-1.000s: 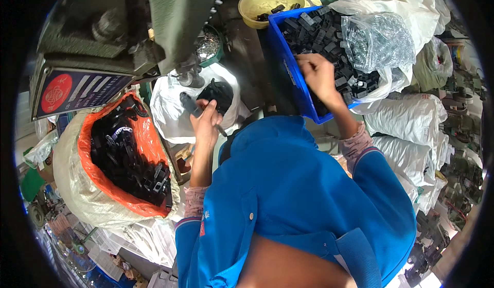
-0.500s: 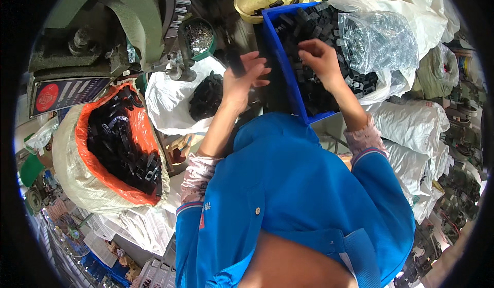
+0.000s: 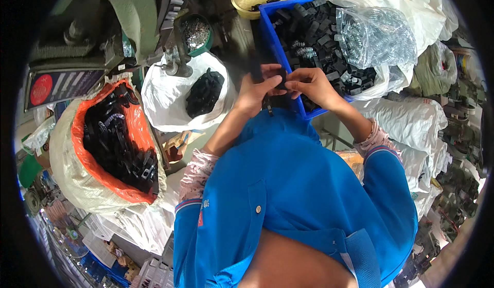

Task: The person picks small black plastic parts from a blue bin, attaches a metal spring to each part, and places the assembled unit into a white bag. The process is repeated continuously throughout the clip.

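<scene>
In front of my chest, at the near left edge of a blue bin (image 3: 282, 56), my two hands meet. My left hand (image 3: 256, 93) is closed around a small black plastic part (image 3: 281, 78), its thumb and fingers on either side. Against the part's right side, the thumb and fingertips of my right hand (image 3: 315, 85) are pinched together; what sits between them is too small to make out. Many black plastic pieces (image 3: 314, 28) fill the bin, and a few metal springs (image 3: 306, 52) lie on them.
A clear bag of springs (image 3: 378, 38) rests over the bin's right side. To the left stand a white sack (image 3: 159, 100) and an orange-lined sack (image 3: 77, 133), both holding black parts. A green machine (image 3: 131, 15), a green cup of small metal parts (image 3: 196, 33) and a yellow basin (image 3: 244, 0) lie beyond.
My right hand has come left and nearer from over the bin. My left hand has shifted right with the black plastic part, and the two hands now meet. Springs in the bin are uncovered.
</scene>
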Demonstrator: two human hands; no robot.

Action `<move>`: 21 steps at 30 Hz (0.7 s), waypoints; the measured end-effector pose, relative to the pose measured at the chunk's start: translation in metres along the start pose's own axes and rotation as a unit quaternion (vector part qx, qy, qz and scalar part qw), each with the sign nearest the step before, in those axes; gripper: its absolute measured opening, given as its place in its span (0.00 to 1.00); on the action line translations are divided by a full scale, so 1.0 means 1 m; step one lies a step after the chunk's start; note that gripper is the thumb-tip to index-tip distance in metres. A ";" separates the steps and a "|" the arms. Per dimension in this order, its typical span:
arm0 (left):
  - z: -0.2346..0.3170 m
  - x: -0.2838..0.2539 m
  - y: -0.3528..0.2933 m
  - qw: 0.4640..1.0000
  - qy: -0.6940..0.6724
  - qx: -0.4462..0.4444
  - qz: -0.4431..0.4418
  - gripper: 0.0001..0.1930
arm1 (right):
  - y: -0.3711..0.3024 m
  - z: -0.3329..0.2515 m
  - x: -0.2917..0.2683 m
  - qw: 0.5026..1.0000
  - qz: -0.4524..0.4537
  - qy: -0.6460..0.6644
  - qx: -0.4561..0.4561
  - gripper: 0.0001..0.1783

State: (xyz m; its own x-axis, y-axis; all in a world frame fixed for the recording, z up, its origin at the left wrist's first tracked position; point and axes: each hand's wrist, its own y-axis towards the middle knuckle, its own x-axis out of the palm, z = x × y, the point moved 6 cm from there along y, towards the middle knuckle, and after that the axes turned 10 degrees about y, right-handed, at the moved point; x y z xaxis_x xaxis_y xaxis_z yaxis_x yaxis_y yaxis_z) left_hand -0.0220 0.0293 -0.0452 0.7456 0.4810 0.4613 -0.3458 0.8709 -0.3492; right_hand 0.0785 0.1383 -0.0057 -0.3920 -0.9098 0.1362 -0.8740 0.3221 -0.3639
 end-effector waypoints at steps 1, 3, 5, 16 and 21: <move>-0.008 -0.005 0.002 0.999 0.041 -0.019 0.003 0.18 | 0.004 0.001 -0.003 1.000 -0.015 -0.009 0.015 0.10; -0.008 -0.009 0.004 0.999 0.024 -0.010 0.035 0.18 | 0.023 0.006 -0.031 0.993 0.069 -0.092 -0.007 0.11; -0.004 -0.012 0.004 0.998 -0.001 -0.008 0.062 0.20 | 0.042 -0.021 -0.067 0.849 0.208 -0.448 -0.190 0.08; 0.016 0.000 0.022 1.000 0.009 -0.012 0.007 0.15 | 0.040 0.004 -0.109 0.950 0.212 -0.209 -0.093 0.02; 0.021 0.035 0.045 0.985 0.169 0.013 -0.013 0.14 | 0.013 -0.007 -0.093 0.980 0.173 0.073 -0.062 0.03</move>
State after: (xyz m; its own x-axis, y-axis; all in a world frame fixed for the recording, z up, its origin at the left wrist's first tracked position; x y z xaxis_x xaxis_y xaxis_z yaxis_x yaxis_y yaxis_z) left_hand -0.0235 0.0868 -0.0279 0.9000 0.4009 0.1711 -0.3348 0.8871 -0.3177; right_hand 0.1014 0.2288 -0.0163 -0.6996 -0.6969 0.1577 -0.7065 0.6418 -0.2982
